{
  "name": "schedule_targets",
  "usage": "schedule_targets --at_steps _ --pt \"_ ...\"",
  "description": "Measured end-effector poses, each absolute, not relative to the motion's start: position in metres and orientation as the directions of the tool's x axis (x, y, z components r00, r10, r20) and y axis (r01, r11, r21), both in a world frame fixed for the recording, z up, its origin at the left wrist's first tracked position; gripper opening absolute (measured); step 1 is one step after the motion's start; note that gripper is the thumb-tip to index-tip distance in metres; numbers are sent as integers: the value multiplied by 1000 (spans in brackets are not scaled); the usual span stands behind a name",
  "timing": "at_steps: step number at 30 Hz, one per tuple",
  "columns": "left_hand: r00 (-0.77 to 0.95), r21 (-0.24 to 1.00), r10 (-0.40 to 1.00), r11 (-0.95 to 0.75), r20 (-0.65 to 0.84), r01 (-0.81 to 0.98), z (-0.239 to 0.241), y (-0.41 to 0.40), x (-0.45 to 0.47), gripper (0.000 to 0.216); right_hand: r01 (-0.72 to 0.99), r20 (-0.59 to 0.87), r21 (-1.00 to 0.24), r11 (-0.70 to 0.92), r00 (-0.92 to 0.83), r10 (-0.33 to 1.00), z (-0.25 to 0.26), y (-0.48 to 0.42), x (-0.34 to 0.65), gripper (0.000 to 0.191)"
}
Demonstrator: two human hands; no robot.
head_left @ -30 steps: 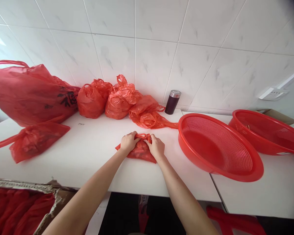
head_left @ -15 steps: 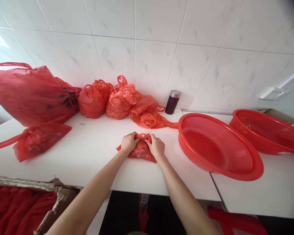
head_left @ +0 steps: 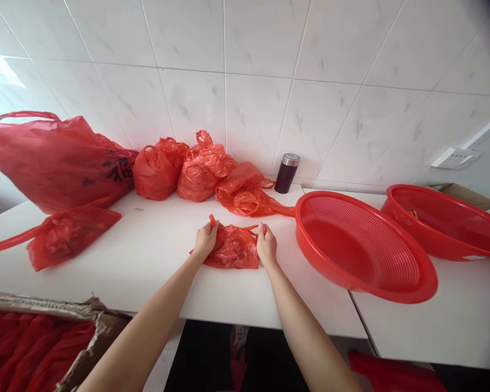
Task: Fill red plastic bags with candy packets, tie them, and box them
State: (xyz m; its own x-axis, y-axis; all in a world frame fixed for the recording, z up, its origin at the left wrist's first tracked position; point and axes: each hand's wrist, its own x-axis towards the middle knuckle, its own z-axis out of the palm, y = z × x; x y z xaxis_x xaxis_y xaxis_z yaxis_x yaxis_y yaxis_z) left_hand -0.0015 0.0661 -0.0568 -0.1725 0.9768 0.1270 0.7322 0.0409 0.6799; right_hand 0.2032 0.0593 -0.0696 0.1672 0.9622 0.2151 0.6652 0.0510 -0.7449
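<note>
A small red plastic bag (head_left: 232, 249) lies on the white table (head_left: 155, 261) in front of me. My left hand (head_left: 205, 239) is closed on the bag's left handle, which sticks up past my fingers. My right hand (head_left: 266, 244) grips the right handle. The two hands are apart, one at each side of the bag, and the bag's top is stretched between them.
Several filled red bags (head_left: 196, 171) stand along the tiled wall, a large one (head_left: 57, 160) at far left and a flatter one (head_left: 69, 234) before it. A dark flask (head_left: 286, 172), two red mesh baskets (head_left: 363, 245) (head_left: 445, 220), and a cardboard box of red bags (head_left: 32, 343).
My hands were together over the middle of the bag's top. They have now moved apart, each pulling a handle outward, and the bag lies wider.
</note>
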Motion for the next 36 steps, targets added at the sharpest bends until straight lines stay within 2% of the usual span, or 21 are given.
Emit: schedule_targets --at_steps 5,10,12,14,17,19,21,24,29,36 --pt "-328 680 942 196 69 707 -45 72 -32 51 507 190 -861 32 262 946 -69 64 206 52" --pt "-313 659 950 244 -15 711 -25 79 -57 33 331 176 -939 90 242 954 -68 63 208 48" --pt "-315 639 949 228 23 734 -10 82 -60 28 237 188 -961 140 195 963 -67 60 209 48" --pt "-299 618 946 163 123 770 4 84 -54 32 137 200 -974 181 142 969 -66 58 208 47" --pt "-102 579 970 -46 222 814 16 83 -29 42 3 204 -979 204 81 976 -64 58 207 48" --pt "90 570 981 -175 174 803 15 79 -8 42 -72 194 -977 199 78 978 -64 60 209 48" --pt "214 589 973 -224 89 777 11 75 8 31 -131 179 -973 192 103 978 -65 64 213 47" --pt "256 656 967 -196 4 729 14 66 14 18 -236 121 -959 156 155 981 -68 70 222 44" --pt "232 848 970 -68 -66 525 51 41 -23 39 -308 46 -947 96 165 985 -75 76 225 40" --pt "-90 948 995 77 -51 309 101 8 -126 51 -258 58 -962 93 142 988 -76 72 224 29"
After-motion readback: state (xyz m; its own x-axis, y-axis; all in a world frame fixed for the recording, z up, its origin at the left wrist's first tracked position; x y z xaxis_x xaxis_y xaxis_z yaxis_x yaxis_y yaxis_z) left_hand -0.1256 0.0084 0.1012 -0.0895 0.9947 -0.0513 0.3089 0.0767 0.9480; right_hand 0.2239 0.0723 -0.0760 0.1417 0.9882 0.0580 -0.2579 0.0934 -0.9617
